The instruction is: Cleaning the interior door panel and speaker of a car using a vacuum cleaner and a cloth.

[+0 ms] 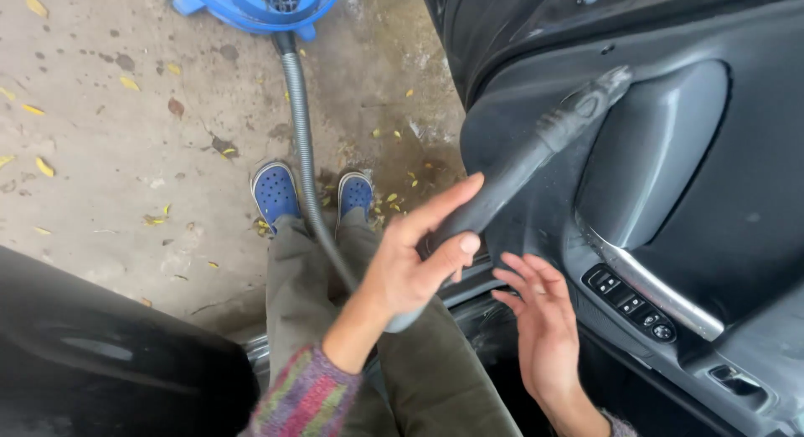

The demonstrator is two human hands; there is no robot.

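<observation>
My left hand (pixel 410 265) grips a black vacuum wand (pixel 519 165) near its lower end, thumb over the top and index finger stretched along it. The wand's nozzle (pixel 605 87) rests against the grey inner panel of an open car door (pixel 670 144), at the top of the recessed pull pocket. My right hand (pixel 544 320) hovers just right of the wand and below it, palm facing the door, fingers apart, holding nothing. A grey ribbed hose (pixel 300 127) runs from the wand between my feet to a blue vacuum cleaner (pixel 260 2) on the ground.
The door carries a silver trim handle (pixel 662 295) and a row of window switches (pixel 632 305). My blue clogs (pixel 275 194) stand on stained concrete with scattered yellow leaves (pixel 43 165). Black car bodywork (pixel 100 353) fills the lower left.
</observation>
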